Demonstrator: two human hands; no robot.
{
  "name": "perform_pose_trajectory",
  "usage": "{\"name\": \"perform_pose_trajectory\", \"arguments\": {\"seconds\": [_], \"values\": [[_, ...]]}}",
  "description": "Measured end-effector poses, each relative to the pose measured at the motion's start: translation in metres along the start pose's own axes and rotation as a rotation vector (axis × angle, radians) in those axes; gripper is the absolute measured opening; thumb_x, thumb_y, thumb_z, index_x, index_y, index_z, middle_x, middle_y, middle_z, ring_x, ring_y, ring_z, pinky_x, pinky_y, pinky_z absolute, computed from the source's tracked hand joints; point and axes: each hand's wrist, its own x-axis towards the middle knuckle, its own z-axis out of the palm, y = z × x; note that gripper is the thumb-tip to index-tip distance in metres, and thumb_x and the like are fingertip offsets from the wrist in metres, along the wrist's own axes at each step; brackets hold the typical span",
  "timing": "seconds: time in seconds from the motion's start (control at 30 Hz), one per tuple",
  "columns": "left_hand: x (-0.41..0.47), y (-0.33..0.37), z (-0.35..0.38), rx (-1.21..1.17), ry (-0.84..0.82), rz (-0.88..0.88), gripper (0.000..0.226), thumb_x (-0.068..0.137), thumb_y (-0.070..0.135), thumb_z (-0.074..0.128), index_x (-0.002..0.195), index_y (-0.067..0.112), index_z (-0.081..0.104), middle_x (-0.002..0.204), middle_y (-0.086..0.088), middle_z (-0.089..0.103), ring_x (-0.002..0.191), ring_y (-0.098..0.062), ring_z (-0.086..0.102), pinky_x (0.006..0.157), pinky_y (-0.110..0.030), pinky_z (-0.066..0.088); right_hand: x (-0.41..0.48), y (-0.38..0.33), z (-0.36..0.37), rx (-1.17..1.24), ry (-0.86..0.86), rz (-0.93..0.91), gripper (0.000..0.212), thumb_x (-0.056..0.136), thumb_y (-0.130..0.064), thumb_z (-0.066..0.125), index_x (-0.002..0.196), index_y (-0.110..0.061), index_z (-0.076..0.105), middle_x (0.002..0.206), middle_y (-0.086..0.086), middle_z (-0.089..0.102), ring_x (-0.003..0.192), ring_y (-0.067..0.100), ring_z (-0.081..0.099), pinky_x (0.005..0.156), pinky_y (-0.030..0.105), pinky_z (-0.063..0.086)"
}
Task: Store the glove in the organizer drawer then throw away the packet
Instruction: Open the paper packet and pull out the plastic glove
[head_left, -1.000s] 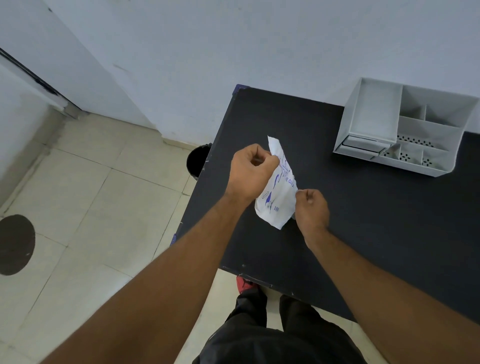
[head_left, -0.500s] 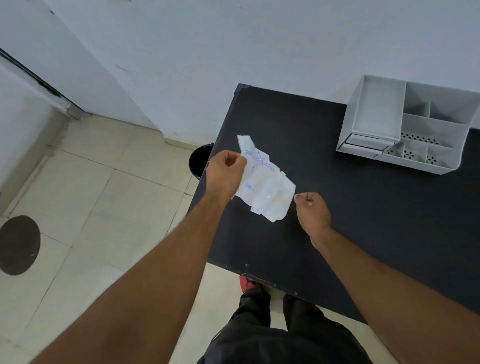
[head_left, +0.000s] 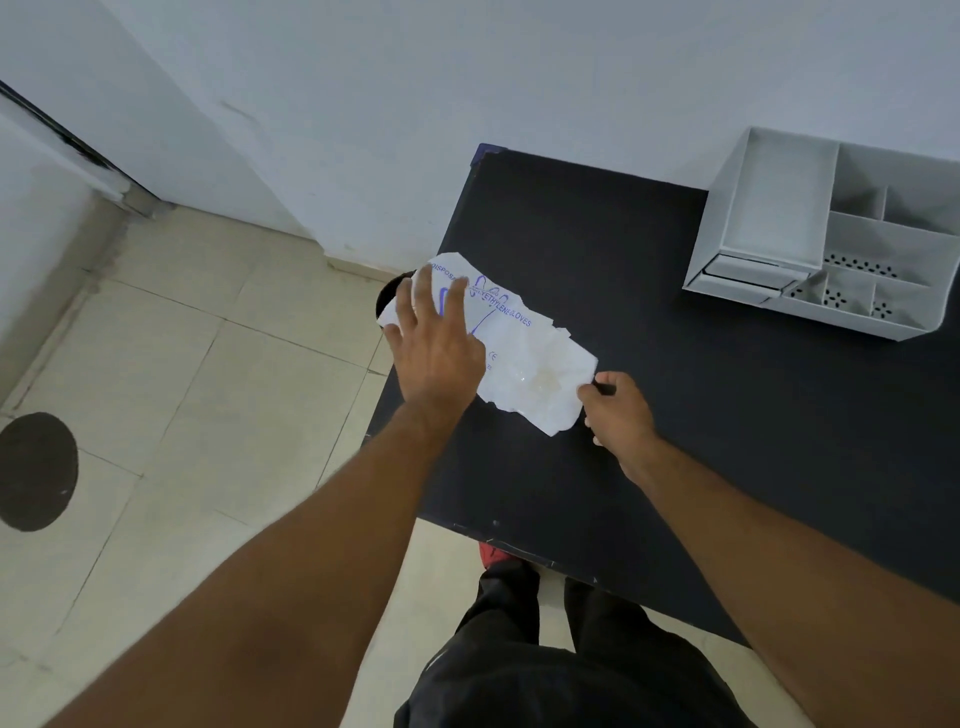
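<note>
A: What's on the far left?

B: Pale floor tiles (head_left: 171, 374) with a dark round patch (head_left: 36, 472) on them, and a white wall (head_left: 467, 78) behind.

A: And moving right?

B: A dark round bin (head_left: 389, 297) on the floor just beside the black table's (head_left: 753, 441) left edge; most of it is hidden by the packet and the hand.

A: Where is the packet?

B: The white glove packet (head_left: 524, 358), printed in blue, is stretched out over the table's left edge, its left end sticking past the edge above the bin. Whether it lies flat on the table or is held just above it, I cannot tell.

A: The hands?

B: The left hand (head_left: 436, 343) is flat on the packet's left half, fingers spread wide. The right hand (head_left: 621, 410) pinches the packet's right corner between thumb and curled fingers.

A: Is the glove visible?

B: Something translucent shows near the right end, but I cannot tell if that's the glove.

A: Farthest right?

B: A white desk organizer (head_left: 831, 239) near the wall, well apart from the hands, its small drawer (head_left: 748, 273) at the front left.
</note>
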Motion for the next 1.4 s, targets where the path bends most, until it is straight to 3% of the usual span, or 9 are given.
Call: {"name": "perform_pose_trajectory", "arguments": {"seconds": [0.13, 0.23, 0.33, 0.4, 0.67, 0.87, 1.07, 1.23, 1.4], "values": [[-0.010, 0.008, 0.015, 0.015, -0.182, 0.104, 0.055, 0.087, 0.022, 0.061, 0.141, 0.022, 0.049, 0.159, -0.010, 0.032, 0.147, -0.034, 0.024, 0.104, -0.056, 0.037, 0.002, -0.002, 0.004, 0.019, -0.010, 0.026, 0.051, 0.085, -0.037, 0.056, 0.133, -0.024, 0.046, 0.115, 0.002, 0.062, 0.101, 0.022, 0.064, 0.087, 0.044, 0.057], [-0.016, 0.014, 0.026, -0.020, -0.345, 0.159, 0.057, 0.093, 0.030, 0.061, 0.146, 0.024, 0.043, 0.161, -0.009, 0.028, 0.148, -0.031, 0.024, 0.111, -0.054, 0.034, 0.006, -0.003, 0.007, 0.018, -0.001, 0.055, 0.055, 0.085, -0.037, 0.057, 0.137, -0.019, 0.046, 0.115, 0.002, 0.062, 0.102, 0.022, 0.064, 0.090, 0.045, 0.057], [-0.021, 0.021, 0.035, -0.012, -0.491, 0.181, 0.069, 0.094, 0.035, 0.063, 0.153, 0.029, 0.028, 0.167, -0.008, 0.014, 0.148, -0.032, 0.026, 0.111, -0.052, 0.037, 0.009, -0.006, 0.011, 0.020, 0.016, 0.070, 0.040, 0.086, -0.028, 0.055, 0.114, 0.001, 0.060, 0.089, 0.002, 0.062, 0.081, 0.018, 0.060, 0.075, 0.038, 0.054], [-0.024, 0.024, 0.041, -0.014, -0.540, 0.177, 0.077, 0.093, 0.036, 0.065, 0.155, 0.030, 0.021, 0.168, -0.008, 0.008, 0.145, -0.034, 0.033, 0.107, -0.051, 0.042, 0.012, -0.009, 0.013, 0.057, 0.017, 0.113, 0.037, 0.083, -0.023, 0.054, 0.107, 0.003, 0.065, 0.083, 0.007, 0.062, 0.074, 0.021, 0.057, 0.070, 0.041, 0.056], [-0.027, 0.032, 0.053, -0.040, -0.510, 0.179, 0.077, 0.092, 0.045, 0.059, 0.156, 0.025, 0.021, 0.166, -0.010, 0.016, 0.144, -0.035, 0.030, 0.107, -0.053, 0.039, 0.018, -0.014, 0.019, 0.274, -0.056, 0.181, 0.014, 0.087, -0.025, 0.062, 0.094, -0.013, 0.064, 0.100, 0.005, 0.074, 0.093, 0.021, 0.071, 0.077, 0.037, 0.061], [-0.012, 0.037, 0.047, -0.135, -0.417, 0.229, 0.084, 0.088, 0.052, 0.055, 0.157, 0.030, 0.013, 0.168, -0.008, 0.011, 0.153, -0.033, 0.012, 0.113, -0.057, 0.031, 0.016, -0.020, 0.011, 0.363, -0.026, 0.125, 0.026, 0.081, -0.024, 0.057, 0.105, -0.013, 0.060, 0.105, 0.006, 0.071, 0.094, 0.025, 0.070, 0.085, 0.047, 0.060], [-0.003, 0.050, 0.049, -0.129, -0.593, 0.299, 0.069, 0.096, 0.052, 0.043, 0.157, 0.029, 0.019, 0.169, -0.004, 0.010, 0.155, -0.029, 0.008, 0.116, -0.061, 0.024, 0.014, -0.021, 0.000, 0.416, -0.020, 0.113, 0.020, 0.090, -0.022, 0.058, 0.107, -0.016, 0.065, 0.102, 0.005, 0.073, 0.091, 0.024, 0.072, 0.079, 0.041, 0.060], [-0.012, 0.048, 0.055, -0.064, -0.642, 0.285, 0.075, 0.096, 0.060, 0.040, 0.159, 0.028, 0.013, 0.169, -0.003, 0.005, 0.154, -0.029, 0.010, 0.116, -0.061, 0.023, 0.015, -0.019, -0.006, 0.388, -0.002, 0.101, 0.011, 0.096, -0.024, 0.057, 0.103, -0.022, 0.066, 0.097, 0.000, 0.073, 0.086, 0.021, 0.070, 0.068, 0.033, 0.057], [-0.016, 0.046, 0.057, -0.037, -0.673, 0.257, 0.085, 0.094, 0.061, 0.044, 0.159, 0.029, -0.001, 0.170, -0.004, 0.002, 0.153, -0.031, 0.015, 0.115, -0.059, 0.026, 0.019, -0.017, -0.007, 0.409, 0.086, 0.202, 0.022, 0.095, -0.024, 0.051, 0.116, -0.021, 0.060, 0.107, 0.002, 0.067, 0.092, 0.023, 0.066, 0.075, 0.037, 0.056]]}}
